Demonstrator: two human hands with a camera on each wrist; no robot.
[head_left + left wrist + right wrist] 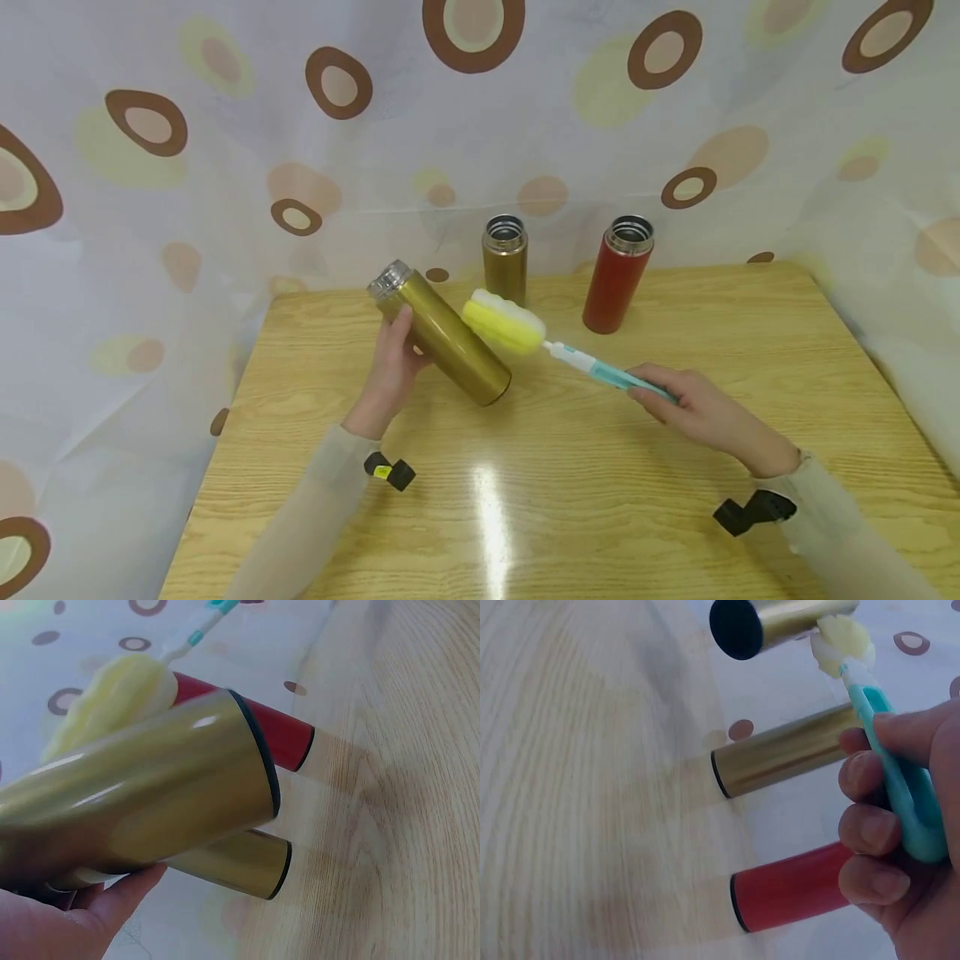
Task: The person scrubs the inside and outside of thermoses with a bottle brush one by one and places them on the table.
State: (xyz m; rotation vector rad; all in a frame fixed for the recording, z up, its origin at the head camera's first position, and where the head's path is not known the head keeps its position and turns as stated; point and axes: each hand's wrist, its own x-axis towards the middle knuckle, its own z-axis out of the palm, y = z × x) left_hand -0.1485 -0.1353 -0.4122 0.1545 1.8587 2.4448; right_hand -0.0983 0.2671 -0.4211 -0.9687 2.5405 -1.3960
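My left hand grips a gold thermos flask near its neck, tilted with the lidless steel mouth up to the left. In the left wrist view the raised flask shows its dark base rim. The right hand holds a bottle brush by its turquoise handle. Its yellow and white sponge head points left and overlaps the flask's side in the head view; in the right wrist view the sponge appears beside the flask.
A second gold flask and a red flask stand upright and lidless at the back of the wooden table. Close behind them hangs a patterned sheet, which also lines both sides.
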